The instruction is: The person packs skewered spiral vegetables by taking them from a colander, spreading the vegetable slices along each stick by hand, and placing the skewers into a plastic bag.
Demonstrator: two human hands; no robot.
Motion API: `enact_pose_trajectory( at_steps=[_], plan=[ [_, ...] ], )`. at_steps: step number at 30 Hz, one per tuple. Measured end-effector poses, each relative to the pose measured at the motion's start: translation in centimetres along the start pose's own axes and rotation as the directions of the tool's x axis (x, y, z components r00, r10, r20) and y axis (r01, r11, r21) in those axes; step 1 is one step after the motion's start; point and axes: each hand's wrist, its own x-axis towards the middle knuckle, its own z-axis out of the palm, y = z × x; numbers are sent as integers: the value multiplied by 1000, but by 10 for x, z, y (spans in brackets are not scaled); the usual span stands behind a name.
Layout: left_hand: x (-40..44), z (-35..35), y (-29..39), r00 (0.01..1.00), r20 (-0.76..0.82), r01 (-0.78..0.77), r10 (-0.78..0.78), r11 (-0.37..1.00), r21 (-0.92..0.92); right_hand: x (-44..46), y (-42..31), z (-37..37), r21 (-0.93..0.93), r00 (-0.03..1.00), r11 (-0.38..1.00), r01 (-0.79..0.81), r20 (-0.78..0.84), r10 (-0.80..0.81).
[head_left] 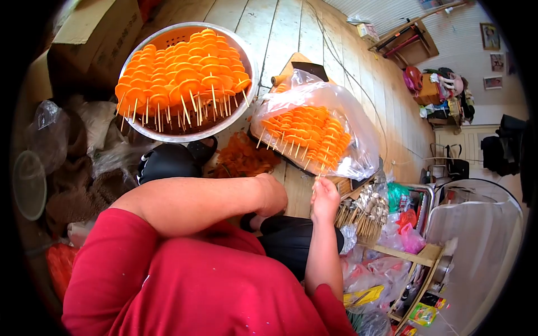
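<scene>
My right hand (325,200) is closed on a thin wooden skewer stick (319,178), just below the skewered orange slices (314,134) in an open clear plastic bag (364,131). Whether that stick carries slices is hard to tell. My left hand (273,194) is bent down over my lap, its fingers hidden, close to a pile of orange peelings or scraps (241,159) on the floor. At the upper left, a large metal basin (250,56) holds many skewers of orange slices (185,73), their bare sticks pointing toward me.
A cardboard box (95,39) stands left of the basin. Bundled skewers with pale pieces (367,210) lie right of my right hand. Beyond them are a wooden rack (426,255), plastic bags and a mesh cover (476,241). A cable (364,89) crosses the plank floor.
</scene>
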Motion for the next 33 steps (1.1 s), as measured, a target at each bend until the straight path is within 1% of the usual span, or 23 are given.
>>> enact_pose_trajectory(
  at_steps=[1,2,4,5,6,7,8,10,13,17,23,25,26,27,28,29,30,31,32,33],
  plan=[
    [0,0,0,1000,0,-1,1,1000,4,14,0,2,-10,999,1000,-20,-45,20],
    [1,1,-1,1000,-27,5,-5,1000,-12,29,1,3,-8,999,1000,-19,-47,18],
    [-1,2,-3,999,-52,11,-13,1000,-28,53,2,7,64,993,997,-54,-98,60],
    [-3,2,-3,996,-88,19,-25,998,-62,61,3,9,65,993,996,-55,-99,61],
    [-4,1,-4,992,-124,26,-38,995,-96,67,2,10,29,994,997,-67,-86,69],
    [-3,0,-5,992,-122,26,-38,995,-95,72,2,11,-8,994,997,-79,-73,78],
    [-3,-1,-5,992,-120,26,-37,995,-92,78,6,11,-6,994,997,-80,-74,79],
    [-2,-1,-7,993,-115,25,-35,996,-88,85,13,12,12,995,995,-100,-13,100],
    [1,1,-8,991,-131,29,-40,996,-85,89,17,13,-3,993,993,-117,9,117],
    [-2,-2,-8,994,-101,39,-45,997,-62,94,18,19,2,994,994,-111,17,111],
    [-8,-2,-8,994,-92,47,-55,995,-86,91,18,22,-76,988,985,-152,4,153],
    [-9,2,-9,995,-91,41,-49,995,-94,85,15,20,-192,994,978,-78,-88,62],
    [-7,7,-9,993,-114,33,-41,996,-78,79,16,23,-190,994,978,-85,-80,71],
    [-6,11,-9,990,-137,24,-32,998,-63,72,17,26,-258,979,960,107,-141,-147],
    [-9,13,-8,991,-131,28,-37,997,-70,62,15,30,-335,914,898,286,-185,-361],
    [-13,15,-7,987,-158,25,-35,998,-65,50,14,37,-171,952,954,245,-142,-270],
    [-18,15,-5,982,-185,21,-32,998,-59,33,5,50,-224,964,941,252,-24,-264],
    [-25,15,-4,984,-176,23,-34,998,-64,18,2,65,-273,964,925,265,92,-249],
    [-34,15,-3,982,-189,-10,-4,997,-73,7,10,83,-176,957,960,218,232,-175],
    [-43,16,-4,979,-203,-43,26,996,-80,-1,15,100,-172,906,953,249,390,-167]
  ],
)
